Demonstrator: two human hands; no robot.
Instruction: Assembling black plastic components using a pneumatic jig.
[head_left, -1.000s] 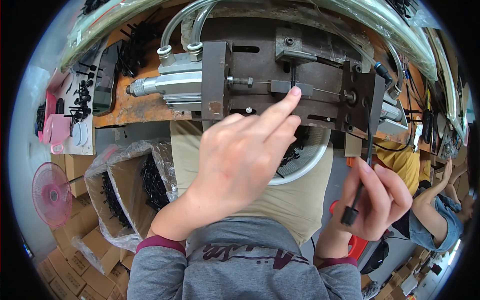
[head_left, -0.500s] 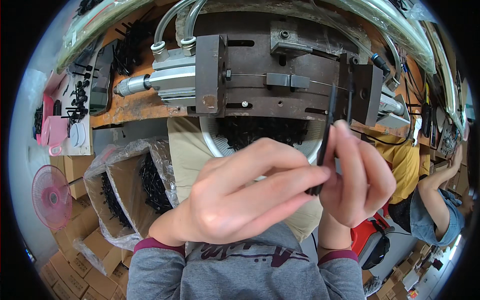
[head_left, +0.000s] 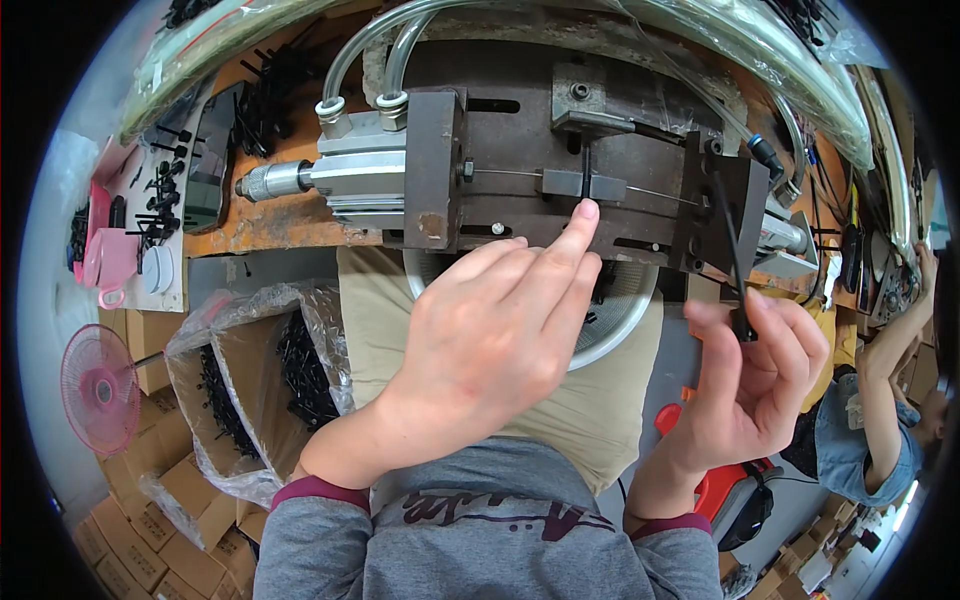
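My left hand (head_left: 490, 325) reaches over the bench fixture (head_left: 520, 225) with its fingers stretched out, gripping nothing. Its index fingertip touches the near end of a thin black rod (head_left: 587, 168), which lies across the small metal blocks (head_left: 555, 183) on the fixture's middle. In my right hand (head_left: 755, 385), off to the right, another slender black rod (head_left: 729, 215) points up and away, pinched near its lower end. Below the fixture, a round white basket (head_left: 630, 325) holds black pieces, partly hidden by my left hand.
Pneumatic cylinders with clear hoses (head_left: 345, 70) flank the fixture. At lower left stands a plastic-lined carton (head_left: 235, 375) of black parts, near a pink fan (head_left: 103, 388). Black rods (head_left: 262, 110) lie on the bench at left. Another person (head_left: 865, 430) sits at far right.
My hands have parted. The left moved up to the fixture, where a rod now lies on the metal blocks; the right moved right and slightly down, still holding a rod.
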